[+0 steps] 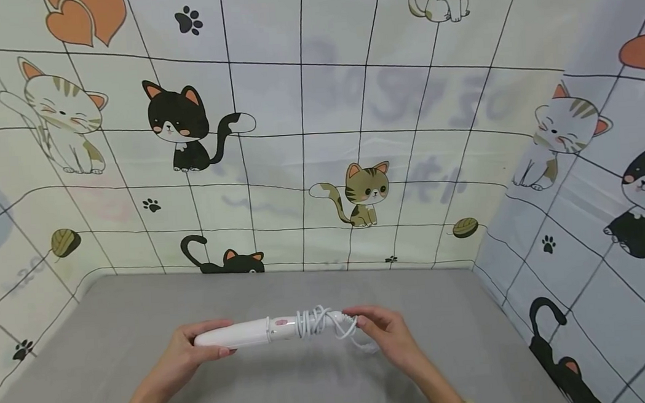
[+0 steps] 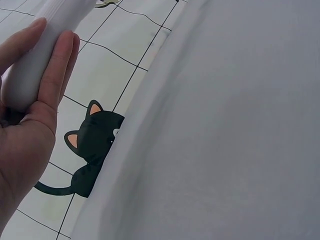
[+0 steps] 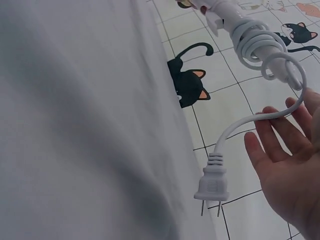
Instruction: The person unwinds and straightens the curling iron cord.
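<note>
A white wand-shaped appliance [image 1: 236,334] is held level above the grey surface. My left hand [image 1: 184,355] grips its thick left end, thumb on the near side; the left wrist view shows the fingers [image 2: 62,60] along the white body [image 2: 37,65]. White cord [image 1: 313,321] is wound round the thinner right part. At that end my right hand [image 1: 388,336] touches the cord. In the right wrist view the right hand [image 3: 290,150] has its fingers spread and fairly straight against a cord loop [image 3: 295,107], and a two-pin plug [image 3: 212,183] hangs down from it.
A grey cloth-covered surface [image 1: 289,388] lies under both hands. Behind and at the sides stand white sheets [image 1: 271,93] with black grid lines and printed cats, paw prints and hearts.
</note>
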A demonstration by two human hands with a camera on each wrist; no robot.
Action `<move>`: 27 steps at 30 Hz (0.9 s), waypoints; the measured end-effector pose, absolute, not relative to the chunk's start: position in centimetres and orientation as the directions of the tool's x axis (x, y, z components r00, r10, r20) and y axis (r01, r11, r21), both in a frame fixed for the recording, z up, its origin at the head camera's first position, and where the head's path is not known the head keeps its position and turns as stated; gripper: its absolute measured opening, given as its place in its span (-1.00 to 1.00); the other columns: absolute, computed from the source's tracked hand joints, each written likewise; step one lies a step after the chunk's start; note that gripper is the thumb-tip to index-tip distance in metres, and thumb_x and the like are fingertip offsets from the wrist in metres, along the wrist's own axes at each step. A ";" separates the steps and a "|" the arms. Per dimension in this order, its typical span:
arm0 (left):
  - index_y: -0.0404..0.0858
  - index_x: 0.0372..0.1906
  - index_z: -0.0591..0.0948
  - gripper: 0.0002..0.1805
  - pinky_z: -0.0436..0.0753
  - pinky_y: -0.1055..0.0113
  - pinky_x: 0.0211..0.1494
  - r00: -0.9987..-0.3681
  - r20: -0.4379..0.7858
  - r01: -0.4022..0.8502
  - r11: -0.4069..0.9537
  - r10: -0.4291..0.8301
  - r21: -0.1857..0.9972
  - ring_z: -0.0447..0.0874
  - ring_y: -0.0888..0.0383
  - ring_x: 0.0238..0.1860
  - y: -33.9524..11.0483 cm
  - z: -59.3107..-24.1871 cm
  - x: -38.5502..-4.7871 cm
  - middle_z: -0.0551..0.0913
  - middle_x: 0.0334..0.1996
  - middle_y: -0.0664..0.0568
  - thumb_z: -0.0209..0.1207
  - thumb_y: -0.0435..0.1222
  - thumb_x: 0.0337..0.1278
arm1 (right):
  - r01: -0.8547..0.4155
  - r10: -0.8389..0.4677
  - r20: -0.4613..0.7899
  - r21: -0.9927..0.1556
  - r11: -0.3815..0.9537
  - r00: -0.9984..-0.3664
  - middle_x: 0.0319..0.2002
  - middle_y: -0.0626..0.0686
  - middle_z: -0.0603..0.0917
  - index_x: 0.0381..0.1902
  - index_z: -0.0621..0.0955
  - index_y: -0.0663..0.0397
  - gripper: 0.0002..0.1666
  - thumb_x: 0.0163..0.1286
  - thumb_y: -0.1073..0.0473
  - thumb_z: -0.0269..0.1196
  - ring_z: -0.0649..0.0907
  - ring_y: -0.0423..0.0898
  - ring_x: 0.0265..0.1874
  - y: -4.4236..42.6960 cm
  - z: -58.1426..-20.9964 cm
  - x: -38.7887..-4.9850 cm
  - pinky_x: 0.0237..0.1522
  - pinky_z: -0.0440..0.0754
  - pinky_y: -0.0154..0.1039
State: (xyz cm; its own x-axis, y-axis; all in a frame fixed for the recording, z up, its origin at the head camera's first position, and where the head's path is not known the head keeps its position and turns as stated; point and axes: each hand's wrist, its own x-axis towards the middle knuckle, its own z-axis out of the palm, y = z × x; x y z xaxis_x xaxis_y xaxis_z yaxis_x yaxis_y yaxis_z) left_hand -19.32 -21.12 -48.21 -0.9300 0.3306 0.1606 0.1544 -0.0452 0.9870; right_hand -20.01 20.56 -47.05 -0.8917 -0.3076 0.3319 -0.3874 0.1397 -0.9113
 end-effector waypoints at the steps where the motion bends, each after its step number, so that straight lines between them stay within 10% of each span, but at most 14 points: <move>1: -0.56 0.18 0.60 -0.52 0.70 0.26 -0.02 -0.927 0.166 0.157 -0.055 0.336 0.986 0.76 0.02 -0.13 -21.2 -48.2 -19.3 0.72 0.00 0.01 0.34 -0.59 0.09 | -0.387 -0.312 0.333 -0.913 0.129 -0.890 0.01 0.18 0.75 0.12 0.67 0.31 -0.72 0.57 0.31 0.15 0.73 -0.06 -0.01 20.6 -47.1 -20.0 0.07 0.65 -0.19; 27: -0.55 0.18 0.61 -0.52 0.71 0.27 -0.04 -0.946 0.172 0.168 -0.036 0.275 0.985 0.76 0.03 -0.13 -22.3 -48.3 -19.2 0.74 0.00 0.10 0.36 -0.58 0.09 | -0.313 -0.186 0.279 -0.930 0.193 -0.942 -0.41 -0.08 0.67 -0.28 0.70 0.34 -0.91 0.33 0.37 0.40 0.59 -0.23 -0.47 22.0 -46.1 -18.6 -0.39 0.59 -0.32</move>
